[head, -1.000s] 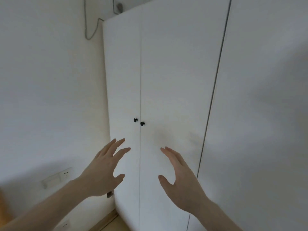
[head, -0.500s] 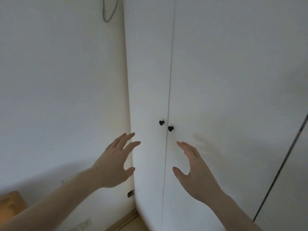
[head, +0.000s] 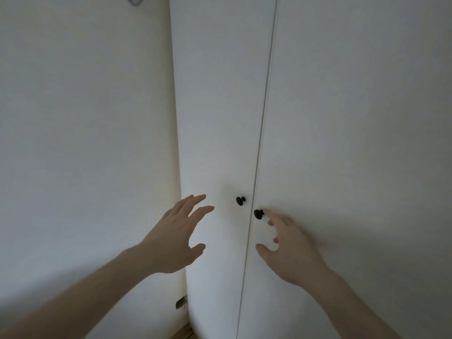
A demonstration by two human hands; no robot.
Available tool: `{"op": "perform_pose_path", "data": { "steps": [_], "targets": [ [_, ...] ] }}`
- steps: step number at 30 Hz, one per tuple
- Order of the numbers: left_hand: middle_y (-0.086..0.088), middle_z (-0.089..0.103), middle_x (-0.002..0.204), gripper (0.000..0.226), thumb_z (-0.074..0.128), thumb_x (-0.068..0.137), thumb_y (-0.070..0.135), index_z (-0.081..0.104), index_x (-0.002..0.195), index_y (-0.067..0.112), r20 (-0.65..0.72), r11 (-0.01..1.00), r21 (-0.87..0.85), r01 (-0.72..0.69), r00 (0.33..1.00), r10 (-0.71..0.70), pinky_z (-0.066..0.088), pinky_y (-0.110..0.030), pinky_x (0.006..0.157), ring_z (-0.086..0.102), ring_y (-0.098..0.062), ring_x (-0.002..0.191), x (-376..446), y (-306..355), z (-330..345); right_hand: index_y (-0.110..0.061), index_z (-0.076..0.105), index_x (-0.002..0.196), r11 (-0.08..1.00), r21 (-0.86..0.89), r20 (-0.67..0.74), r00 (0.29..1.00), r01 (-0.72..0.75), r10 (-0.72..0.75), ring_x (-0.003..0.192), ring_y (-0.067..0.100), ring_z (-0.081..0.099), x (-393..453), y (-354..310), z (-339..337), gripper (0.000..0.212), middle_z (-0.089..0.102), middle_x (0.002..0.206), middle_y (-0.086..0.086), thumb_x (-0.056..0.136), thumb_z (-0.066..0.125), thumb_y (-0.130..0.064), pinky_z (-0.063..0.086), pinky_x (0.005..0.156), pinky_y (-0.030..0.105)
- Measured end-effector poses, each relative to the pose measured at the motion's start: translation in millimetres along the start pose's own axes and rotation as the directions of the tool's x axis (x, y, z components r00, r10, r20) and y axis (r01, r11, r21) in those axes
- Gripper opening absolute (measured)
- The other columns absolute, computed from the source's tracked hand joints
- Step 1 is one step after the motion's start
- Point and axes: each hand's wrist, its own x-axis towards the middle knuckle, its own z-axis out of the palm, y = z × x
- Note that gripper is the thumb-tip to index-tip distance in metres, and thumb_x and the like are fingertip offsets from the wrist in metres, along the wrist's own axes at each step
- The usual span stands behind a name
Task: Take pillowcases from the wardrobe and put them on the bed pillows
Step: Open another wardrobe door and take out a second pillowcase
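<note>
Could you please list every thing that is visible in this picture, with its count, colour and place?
tall flat wardrobe doors: two, white, both closed, meeting at a thin vertical seam in the middle.
small round door knobs: two, black, one on each side of the seam, the right one slightly lower.
plain wall: one, white, left of the wardrobe.
thin cable loop: one, grey, at the top edge on the wall.
small fitting: one, dark, low on the wall beside the wardrobe; too small to identify.
wooden floor strip: one, light brown, bottom edge.
hands: two, bare, fingers spread; left hand short of the left knob, right hand with a fingertip at the right knob.
</note>
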Motion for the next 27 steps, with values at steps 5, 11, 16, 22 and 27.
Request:
{"op": "perform_pose_path", "data": {
  "steps": [5, 11, 16, 22, 27],
  "targets": [
    [0.017, 0.003, 0.169, 0.082, 0.065, 0.091, 0.046, 0.020, 0.159, 0.039, 0.011, 0.989, -0.075, -0.129, 0.991, 0.131, 0.022, -0.036, 0.126, 0.001, -0.010, 0.157, 42.1, -31.4, 19.1, -0.038, 0.034, 0.152, 0.992, -0.094, -0.044, 0.996, -0.084, 0.080, 0.118, 0.013, 0.059, 25.8, -21.4, 19.3, 0.071, 0.048, 0.144, -0.018, 0.089, 0.065, -0.050, 0.049, 0.101, 0.034],
    [0.019, 0.009, 0.167, 0.082, 0.066, 0.091, 0.047, 0.021, 0.159, 0.038, 0.031, 0.950, -0.172, -0.261, 0.962, 0.270, 0.026, -0.034, 0.123, 0.008, -0.008, 0.155, 68.6, -72.0, 32.1, -0.026, 0.057, 0.130, 0.952, -0.108, -0.219, 0.941, -0.286, 0.258, 0.109, 0.014, 0.060, 42.4, -47.8, 36.7, 0.040, 0.060, 0.121, -0.011, 0.092, 0.067, -0.038, 0.049, 0.088, 0.030],
    [0.018, 0.030, 0.154, 0.080, 0.065, 0.091, 0.047, 0.023, 0.159, 0.038, 0.076, 0.915, -0.237, -0.327, 0.933, 0.353, 0.038, -0.027, 0.112, 0.035, -0.009, 0.140, 84.3, -97.7, 41.8, -0.027, 0.054, 0.131, 0.901, -0.113, -0.271, 0.885, -0.419, 0.378, 0.104, 0.016, 0.062, 41.1, -72.1, 48.7, 0.039, 0.060, 0.128, -0.010, 0.094, 0.064, -0.033, 0.050, 0.088, 0.030],
    [0.013, 0.035, 0.151, 0.080, 0.067, 0.090, 0.047, 0.024, 0.157, 0.038, 0.115, 0.882, -0.304, -0.361, 0.905, 0.410, 0.048, -0.035, 0.102, 0.044, -0.015, 0.135, 98.6, -105.9, 43.3, -0.032, 0.053, 0.125, 0.882, -0.164, -0.305, 0.873, -0.441, 0.379, 0.094, 0.016, 0.064, 4.1, -114.8, 62.3, 0.035, 0.062, 0.123, -0.013, 0.091, 0.063, -0.033, 0.049, 0.078, 0.029],
    [0.007, 0.036, 0.151, 0.084, 0.071, 0.087, 0.047, 0.025, 0.156, 0.037, 0.056, 0.857, -0.349, -0.380, 0.904, 0.423, 0.051, -0.040, 0.099, 0.051, -0.023, 0.130, 111.9, -104.3, 32.8, -0.047, 0.050, 0.113, 0.911, -0.127, -0.300, 0.891, -0.392, 0.341, 0.087, 0.000, 0.061, -51.3, -150.9, 69.8, 0.028, 0.059, 0.104, -0.026, 0.087, 0.061, -0.044, 0.039, 0.066, 0.012]
  ]
}}
